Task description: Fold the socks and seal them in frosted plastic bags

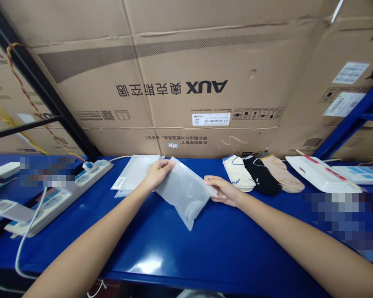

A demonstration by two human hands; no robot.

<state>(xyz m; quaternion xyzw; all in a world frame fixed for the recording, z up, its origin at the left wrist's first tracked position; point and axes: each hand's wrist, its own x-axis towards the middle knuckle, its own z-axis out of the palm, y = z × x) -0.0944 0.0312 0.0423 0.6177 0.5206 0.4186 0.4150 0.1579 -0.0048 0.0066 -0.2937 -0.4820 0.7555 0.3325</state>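
A frosted plastic zip bag (188,192) hangs tilted above the blue tabletop, held along its upper edge. My left hand (159,171) pinches one corner of that edge, and my right hand (222,190) grips the other end with fingers curled. Behind my left hand lies a small stack of similar frosted bags (135,169), with a white label at the lower left corner. Just right of my right hand sit folded socks: a cream pair (238,174), a black pair (262,176) and a beige pair (282,174).
A white power strip (59,200) with cables runs along the left of the blue table (174,256). White trays (323,176) and a red-and-white stick lie at the right. A large cardboard sheet (174,54) stands behind, between a black post (43,78) and a blue post (348,120).
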